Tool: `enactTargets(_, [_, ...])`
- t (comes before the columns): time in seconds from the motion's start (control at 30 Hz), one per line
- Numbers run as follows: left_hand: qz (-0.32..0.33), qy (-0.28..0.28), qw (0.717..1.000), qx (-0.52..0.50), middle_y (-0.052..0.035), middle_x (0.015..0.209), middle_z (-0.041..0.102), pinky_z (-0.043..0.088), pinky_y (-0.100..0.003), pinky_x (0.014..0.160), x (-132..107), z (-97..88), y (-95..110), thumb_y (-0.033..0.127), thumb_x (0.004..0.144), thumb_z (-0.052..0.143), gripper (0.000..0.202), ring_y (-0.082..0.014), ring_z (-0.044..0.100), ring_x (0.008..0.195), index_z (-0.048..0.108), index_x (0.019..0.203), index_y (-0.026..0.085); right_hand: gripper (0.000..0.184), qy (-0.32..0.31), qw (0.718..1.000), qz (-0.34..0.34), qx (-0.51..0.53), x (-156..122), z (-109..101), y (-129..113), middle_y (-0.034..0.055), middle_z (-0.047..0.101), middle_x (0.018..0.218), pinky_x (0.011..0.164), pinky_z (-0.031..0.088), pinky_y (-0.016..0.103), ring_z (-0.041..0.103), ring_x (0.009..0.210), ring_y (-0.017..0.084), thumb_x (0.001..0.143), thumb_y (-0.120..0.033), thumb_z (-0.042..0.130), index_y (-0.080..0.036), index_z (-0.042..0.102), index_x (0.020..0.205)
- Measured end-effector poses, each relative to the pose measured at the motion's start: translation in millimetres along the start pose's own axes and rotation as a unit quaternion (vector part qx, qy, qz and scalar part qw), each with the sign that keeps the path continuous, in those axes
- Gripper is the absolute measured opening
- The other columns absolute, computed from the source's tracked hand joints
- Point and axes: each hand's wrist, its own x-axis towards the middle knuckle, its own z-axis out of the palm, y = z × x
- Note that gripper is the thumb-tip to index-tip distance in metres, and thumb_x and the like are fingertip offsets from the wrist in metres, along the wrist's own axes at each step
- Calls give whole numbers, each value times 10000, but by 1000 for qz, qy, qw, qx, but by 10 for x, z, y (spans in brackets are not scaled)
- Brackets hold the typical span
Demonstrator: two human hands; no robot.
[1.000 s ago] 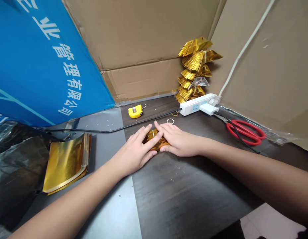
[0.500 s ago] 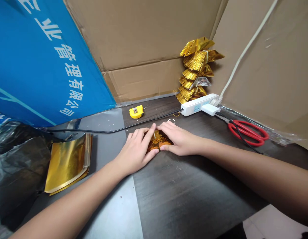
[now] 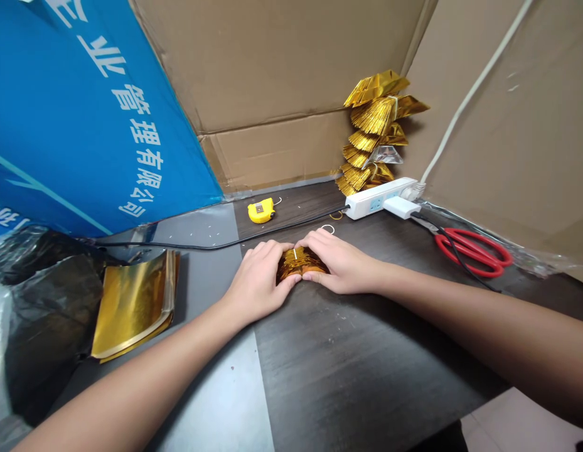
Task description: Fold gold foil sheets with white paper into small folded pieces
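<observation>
The left hand [image 3: 258,282] and right hand [image 3: 341,263] cover both ends of the gold foil bundle [image 3: 303,258]; its underside is out of sight, and how far the fingers curl behind it cannot be told. The right hand hides part of a white loop [image 3: 327,225]. Both forearms run out of frame. The blue banner [image 3: 84,157] and black bag [image 3: 53,326] are cut by the left edge, the white cable [image 3: 482,80] by the top. The blade tips of the red-handled scissors [image 3: 470,233] are hidden. Pale specks [image 3: 216,244] on the table [image 3: 329,364] are too small to identify.
</observation>
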Motion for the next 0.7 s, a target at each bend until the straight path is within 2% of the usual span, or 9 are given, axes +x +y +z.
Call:
enactTargets(0.4, [-9,5,1000,-5,-83,1100,678,505,-454,912,8,14,15,305,868,691,361,-270,617,1035,588,1188,174,321,2,1000,1,-3,0,10,-9,129,624,1022,803,498,426,551,942,277,912,-276,653,-140,536,1178])
enactTargets(0.63, [6,6,1000,-13,-98,1133,664,497,-460,940,7,21,-24,343,888,662,383,-272,601,1055,572,1215,165,334,0,1000,5,2,-1,11,-7,145,626,1036,832,509,453,558,963,288,913,-286,647,-125,546,1187])
enactTargets(0.7, [19,-1,999,-25,-112,1175,648,486,-475,973,2,28,-50,385,900,639,444,-276,586,1082,552,1272,160,369,-8,1000,1,0,-8,-4,-13,158,625,1061,854,514,477,562,985,300,913,-303,645,-112,543,1212])
